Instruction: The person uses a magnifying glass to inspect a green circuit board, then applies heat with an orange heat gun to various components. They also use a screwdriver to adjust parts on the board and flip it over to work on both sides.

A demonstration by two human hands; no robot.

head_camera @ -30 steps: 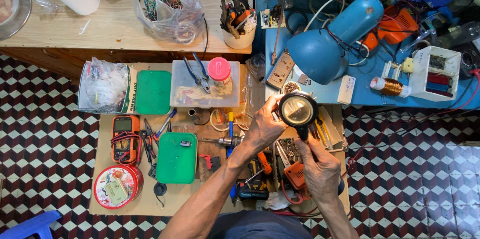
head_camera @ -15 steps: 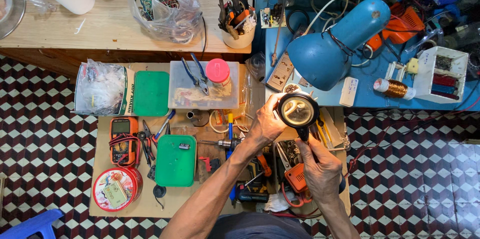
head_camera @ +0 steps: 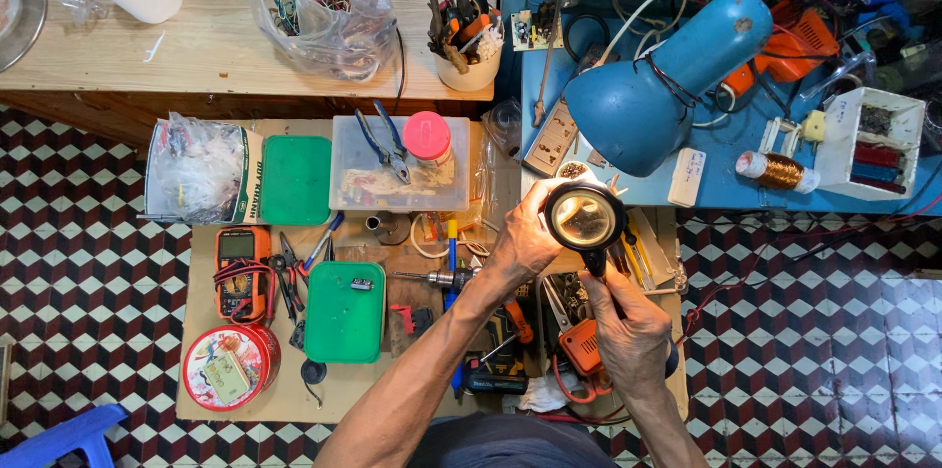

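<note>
Round black-rimmed magnifying glass [head_camera: 586,220] held above cluttered tabletop [head_camera: 245,399], at six o'clock of blue metal lamp [head_camera: 655,93]. Left hand [head_camera: 527,237] cups rim; right hand [head_camera: 631,336] clamps handle.

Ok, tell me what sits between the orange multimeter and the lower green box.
In the head view, pliers and a blue pen lie between the orange multimeter and the lower green box.

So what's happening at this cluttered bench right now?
A person sits over a low wooden board crowded with tools. The right hand grips the black handle of a round magnifying glass, while the left hand touches its rim from the side. A blue desk lamp hangs just above. A multimeter and green boxes lie untouched to the left.
</note>
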